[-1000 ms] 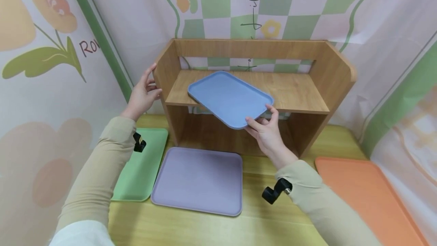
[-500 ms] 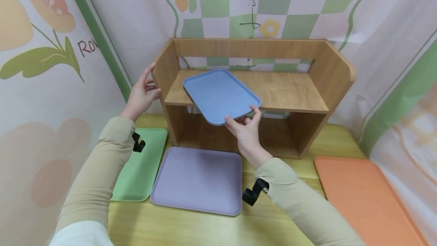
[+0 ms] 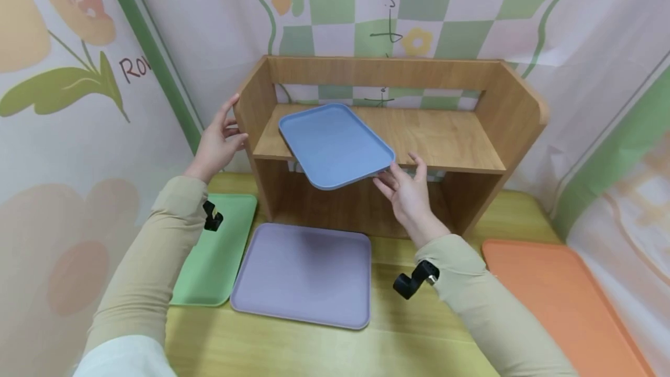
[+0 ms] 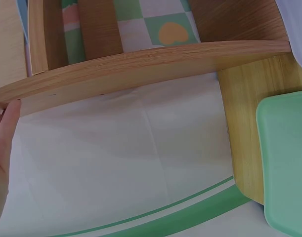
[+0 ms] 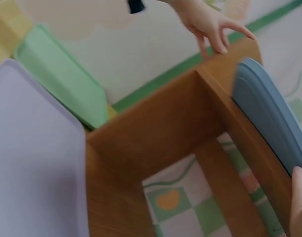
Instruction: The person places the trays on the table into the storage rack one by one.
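Note:
A blue tray lies slantwise on the upper board of the wooden shelf, its near corner jutting past the front edge. At its right corner my right hand touches the rim with extended fingers, one finger standing off to the right. In the right wrist view, a fingertip meets the edge of the blue tray. My left hand rests against the shelf's left side panel, fingers spread along its outer side, as the right wrist view also shows. The left wrist view catches only part of this hand.
A purple tray lies on the wooden table before the shelf. Left of it is a green tray, partly behind my left sleeve. An orange tray lies at the right. Printed curtains hang behind and beside the shelf.
The blue tray has shifted left and slightly back on the shelf. My right hand moved left with it, then slid back right along its rim to the corner. My left hand stayed put.

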A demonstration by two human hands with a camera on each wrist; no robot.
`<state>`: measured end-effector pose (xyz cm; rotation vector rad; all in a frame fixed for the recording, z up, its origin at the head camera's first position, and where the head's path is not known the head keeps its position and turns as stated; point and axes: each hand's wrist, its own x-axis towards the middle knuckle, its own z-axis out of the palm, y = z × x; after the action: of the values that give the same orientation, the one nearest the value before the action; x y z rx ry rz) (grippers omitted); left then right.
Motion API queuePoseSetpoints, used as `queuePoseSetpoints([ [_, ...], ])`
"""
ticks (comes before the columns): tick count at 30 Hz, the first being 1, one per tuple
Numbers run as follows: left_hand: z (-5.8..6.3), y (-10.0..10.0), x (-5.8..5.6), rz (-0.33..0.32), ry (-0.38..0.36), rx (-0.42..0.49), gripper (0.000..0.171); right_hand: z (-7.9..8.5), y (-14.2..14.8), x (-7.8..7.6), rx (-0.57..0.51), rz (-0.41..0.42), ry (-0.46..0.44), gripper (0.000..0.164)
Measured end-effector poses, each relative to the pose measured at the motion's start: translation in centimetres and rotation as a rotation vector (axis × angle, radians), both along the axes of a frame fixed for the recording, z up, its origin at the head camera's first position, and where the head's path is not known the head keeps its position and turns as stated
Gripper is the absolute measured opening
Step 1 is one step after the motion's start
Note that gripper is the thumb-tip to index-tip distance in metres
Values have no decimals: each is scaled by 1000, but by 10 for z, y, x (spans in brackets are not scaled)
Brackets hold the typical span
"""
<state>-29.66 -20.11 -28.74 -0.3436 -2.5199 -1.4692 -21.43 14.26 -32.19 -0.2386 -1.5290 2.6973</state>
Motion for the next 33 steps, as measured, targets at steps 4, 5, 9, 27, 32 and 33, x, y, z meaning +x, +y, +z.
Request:
queuePoseSetpoints([
  [4,0,1,-1,-2,-1,2,84,2,7,-6,-29,21,-41,49],
  [5,0,2,-1,-7,0,3,83,2,8,-7,-32,19,-47,45],
  [9,0,4,-2,-22,1,2,83,1,7,-9,-64,34,-54,34],
  [27,-2,0,2,-7,-30,21,83,3,-30,-15,-55,284,-84,49],
  [32,-3,0,3,-14,-27,24,83,4,-41,-20,-43,300,-101,56],
  [33,-3,0,3,-15,-28,25,83,4,-43,-21,-44,300,-104,57],
])
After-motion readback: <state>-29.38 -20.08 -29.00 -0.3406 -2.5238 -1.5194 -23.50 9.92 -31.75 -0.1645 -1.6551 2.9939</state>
